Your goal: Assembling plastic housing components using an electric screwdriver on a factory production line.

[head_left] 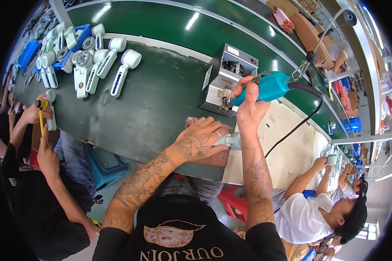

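In my right hand (251, 108) is a teal electric screwdriver (272, 87), gripped with the thumb along its body. Its tip is down at the front of a screw feeder (231, 71), a black and silver box; the exact contact is hidden. My left hand (201, 138), with a ring on one finger, is closed over a pale handheld device (231, 140) and presses it onto a reddish-brown pad (211, 162). The hand covers most of that device; its end shows at the right, beside my right forearm.
Several pale handheld devices with round heads (125, 65) lie at the far left, near a blue bin (80, 39). A black cable (312, 114) loops down from the screwdriver, which hangs from a hook (301, 69). A co-worker at left holds a hammer (41, 108); another person (309, 213) sits at right.
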The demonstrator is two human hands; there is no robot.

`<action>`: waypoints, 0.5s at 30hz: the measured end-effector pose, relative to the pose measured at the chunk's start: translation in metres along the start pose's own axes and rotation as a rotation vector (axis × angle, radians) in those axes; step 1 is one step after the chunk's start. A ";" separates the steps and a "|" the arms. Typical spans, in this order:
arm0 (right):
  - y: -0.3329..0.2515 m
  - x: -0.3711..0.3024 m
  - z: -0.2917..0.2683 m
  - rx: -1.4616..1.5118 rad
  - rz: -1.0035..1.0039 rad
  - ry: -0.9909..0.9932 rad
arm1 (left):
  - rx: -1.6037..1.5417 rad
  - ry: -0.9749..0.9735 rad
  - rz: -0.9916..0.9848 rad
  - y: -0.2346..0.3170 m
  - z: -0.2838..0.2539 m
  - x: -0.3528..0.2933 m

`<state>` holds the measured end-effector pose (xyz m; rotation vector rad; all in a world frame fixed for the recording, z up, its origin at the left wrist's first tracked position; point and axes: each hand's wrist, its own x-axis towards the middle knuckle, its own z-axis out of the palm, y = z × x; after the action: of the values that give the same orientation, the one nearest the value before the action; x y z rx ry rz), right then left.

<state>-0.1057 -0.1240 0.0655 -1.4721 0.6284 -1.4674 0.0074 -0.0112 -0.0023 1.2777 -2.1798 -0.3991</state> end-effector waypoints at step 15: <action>-0.014 -0.019 -0.004 -0.060 0.143 0.045 | 0.008 0.014 -0.020 -0.001 -0.001 -0.001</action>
<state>-0.1156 -0.1027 0.0676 -1.4122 0.7952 -1.3846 0.0092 -0.0103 -0.0021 1.3038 -2.1606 -0.3892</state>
